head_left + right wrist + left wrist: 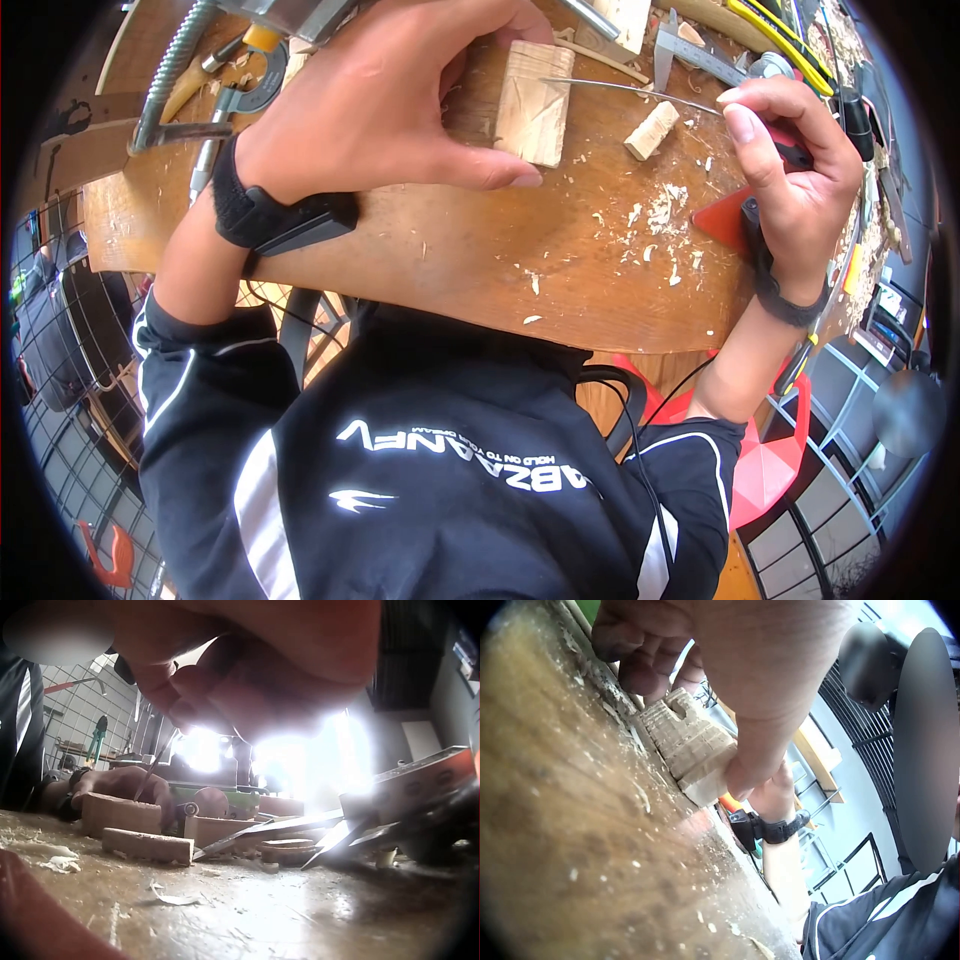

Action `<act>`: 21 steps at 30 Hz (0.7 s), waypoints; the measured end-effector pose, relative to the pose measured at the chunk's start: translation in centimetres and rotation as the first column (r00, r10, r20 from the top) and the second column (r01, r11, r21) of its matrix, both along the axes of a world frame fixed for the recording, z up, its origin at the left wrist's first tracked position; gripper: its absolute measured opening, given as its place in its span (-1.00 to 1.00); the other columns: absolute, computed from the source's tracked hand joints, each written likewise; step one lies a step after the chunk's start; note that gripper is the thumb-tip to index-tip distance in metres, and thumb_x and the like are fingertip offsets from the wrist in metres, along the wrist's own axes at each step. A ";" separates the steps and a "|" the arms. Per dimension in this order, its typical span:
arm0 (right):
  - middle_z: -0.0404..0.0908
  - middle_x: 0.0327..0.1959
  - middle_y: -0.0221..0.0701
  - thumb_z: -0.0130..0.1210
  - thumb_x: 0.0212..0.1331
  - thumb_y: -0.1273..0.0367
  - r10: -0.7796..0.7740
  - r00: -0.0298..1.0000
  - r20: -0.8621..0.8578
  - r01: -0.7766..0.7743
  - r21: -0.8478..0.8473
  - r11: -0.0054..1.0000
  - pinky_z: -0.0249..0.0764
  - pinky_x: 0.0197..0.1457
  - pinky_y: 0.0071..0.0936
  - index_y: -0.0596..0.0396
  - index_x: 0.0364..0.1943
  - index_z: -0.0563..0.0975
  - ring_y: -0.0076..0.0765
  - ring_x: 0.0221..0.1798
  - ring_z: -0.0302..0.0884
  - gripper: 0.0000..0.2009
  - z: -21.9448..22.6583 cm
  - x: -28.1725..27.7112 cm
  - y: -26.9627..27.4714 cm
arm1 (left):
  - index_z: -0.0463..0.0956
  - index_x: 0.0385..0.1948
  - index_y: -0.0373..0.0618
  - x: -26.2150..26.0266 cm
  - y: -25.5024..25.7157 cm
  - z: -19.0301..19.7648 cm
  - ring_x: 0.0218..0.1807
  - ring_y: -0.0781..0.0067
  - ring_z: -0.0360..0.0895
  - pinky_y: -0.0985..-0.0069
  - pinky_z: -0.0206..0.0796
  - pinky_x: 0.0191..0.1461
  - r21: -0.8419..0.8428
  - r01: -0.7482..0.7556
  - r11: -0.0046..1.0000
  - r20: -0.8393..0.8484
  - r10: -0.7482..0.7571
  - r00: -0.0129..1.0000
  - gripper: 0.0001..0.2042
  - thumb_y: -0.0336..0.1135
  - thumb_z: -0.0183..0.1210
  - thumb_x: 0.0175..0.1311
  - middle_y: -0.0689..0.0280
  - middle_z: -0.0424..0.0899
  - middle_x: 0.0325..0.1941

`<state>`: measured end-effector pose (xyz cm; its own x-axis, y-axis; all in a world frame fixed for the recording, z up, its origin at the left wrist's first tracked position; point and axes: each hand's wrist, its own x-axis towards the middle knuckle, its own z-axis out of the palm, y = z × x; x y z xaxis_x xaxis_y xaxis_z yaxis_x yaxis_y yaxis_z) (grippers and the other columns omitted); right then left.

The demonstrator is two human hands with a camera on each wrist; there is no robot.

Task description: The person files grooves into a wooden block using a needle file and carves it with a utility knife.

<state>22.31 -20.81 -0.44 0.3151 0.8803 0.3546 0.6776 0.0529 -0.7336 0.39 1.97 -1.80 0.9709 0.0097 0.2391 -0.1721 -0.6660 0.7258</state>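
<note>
A rectangular wooden block (pixel 532 110) lies on the wooden table (pixel 450 255). My left hand (pixel 350 110) holds it, thumb at the near end and fingers bent behind the far end. A notch shows in the block (pixel 694 742) in the left wrist view. My right hand (pixel 800 160) pinches a thin metal rod (pixel 640 91) between thumb and forefinger. The rod slants down to the top of the block, its tip right at the surface, as the right wrist view also shows. A smaller wood piece (pixel 652 130) lies between the block and my right hand.
Calipers (pixel 700 55) and yellow-handled pliers (pixel 785 40) lie at the back right. A micrometer (pixel 262 82) sits beyond my left wrist, near a metal clamp (pixel 165 100). Wood shavings (pixel 665 210) are scattered before a red triangular piece (pixel 722 222) under my right wrist.
</note>
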 end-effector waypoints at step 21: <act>0.68 -0.24 -0.52 0.30 0.26 0.50 -0.034 0.995 0.092 0.038 -0.049 0.998 0.40 -0.18 -0.74 0.20 -0.19 0.66 -0.75 -0.32 0.49 -0.90 0.2 0.6 -0.6 | 0.44 0.05 -0.31 0.0 0.3 -0.6 -0.10 0.11 0.63 0.33 0.52 -0.05 0.086 -0.029 0.996 -0.007 0.030 1.000 -0.33 -0.10 0.56 -0.03 0.02 0.59 -0.10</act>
